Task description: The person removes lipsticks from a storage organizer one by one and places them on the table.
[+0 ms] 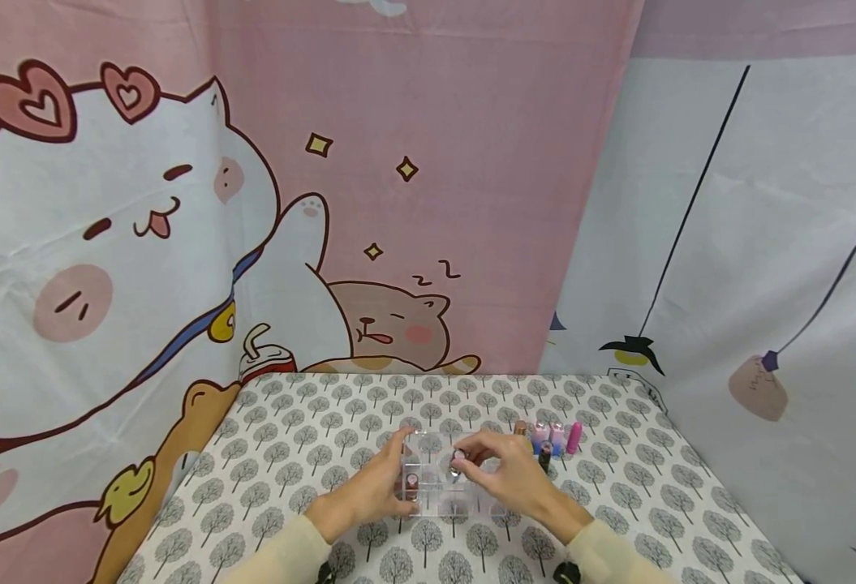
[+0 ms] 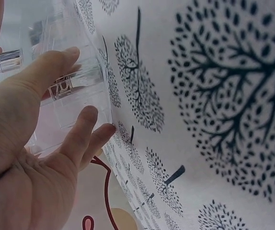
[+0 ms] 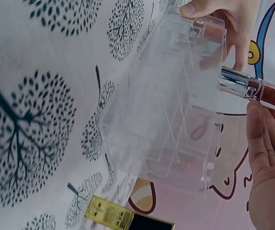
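Observation:
A clear divided organizer [image 3: 152, 96] stands on the patterned cloth. My left hand [image 1: 372, 483] holds its left side, with the thumb at the near corner and a finger at the far one. One lip gloss tube [image 2: 62, 90] sits in a left compartment, beside that hand. Above the organizer, my right hand [image 1: 511, 470] pinches another lip gloss [image 3: 267, 95] by its reddish tinted body. The silver end of this tube points down at the compartments, at the rim or just inside; I cannot tell which.
To the right of the organizer stand several cosmetics: a bright pink tube [image 1: 574, 438], two pink-and-blue containers [image 1: 557, 438], a dark tube [image 1: 545, 458] and a brown-topped one [image 1: 520, 427]. A gold-and-black tube [image 3: 109, 213] shows in the right wrist view. Printed curtains hang behind the table.

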A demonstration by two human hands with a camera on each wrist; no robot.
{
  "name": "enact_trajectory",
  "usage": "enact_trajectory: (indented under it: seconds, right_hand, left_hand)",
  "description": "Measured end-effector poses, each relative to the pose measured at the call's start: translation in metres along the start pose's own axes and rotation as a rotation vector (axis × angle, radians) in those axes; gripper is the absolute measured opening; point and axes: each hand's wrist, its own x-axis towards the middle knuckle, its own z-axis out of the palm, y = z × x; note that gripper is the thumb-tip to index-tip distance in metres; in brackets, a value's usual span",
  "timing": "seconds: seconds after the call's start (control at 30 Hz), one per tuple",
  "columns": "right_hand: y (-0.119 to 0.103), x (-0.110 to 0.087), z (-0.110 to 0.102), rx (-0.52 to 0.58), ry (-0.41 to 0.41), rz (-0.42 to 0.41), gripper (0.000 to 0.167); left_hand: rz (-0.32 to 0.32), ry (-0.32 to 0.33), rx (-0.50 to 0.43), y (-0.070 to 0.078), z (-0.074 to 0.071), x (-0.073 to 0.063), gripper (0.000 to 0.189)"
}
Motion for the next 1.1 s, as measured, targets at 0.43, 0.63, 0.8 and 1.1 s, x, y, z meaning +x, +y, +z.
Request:
enact_trajectory:
  seconds: [0.43, 0.63, 0.8, 1.1]
  right_hand:
    - [0.006, -0.003, -0.020, -0.044, 0.046, -0.027, 0.020]
    - [0.011, -0.006, -0.030, -0.063, 0.088, -0.043, 0.024]
    - [0.013, -0.008, -0.040, -0.056, 0.099, 0.001, 0.024]
    - [0.018, -0.011, -0.057, -0.121, 0.139, 0.038, 0.022]
  left_hand:
    - [-0.023, 0.003, 0.045, -0.001, 0.000, -0.004, 0.142]
    - [-0.036, 0.004, 0.049, 0.001, -0.001, -0.008, 0.142]
    - [-0.021, 0.015, 0.074, 0.002, -0.001, -0.008, 0.139]
    - [0.003, 0.021, 0.138, 0.004, -0.001, -0.007, 0.137]
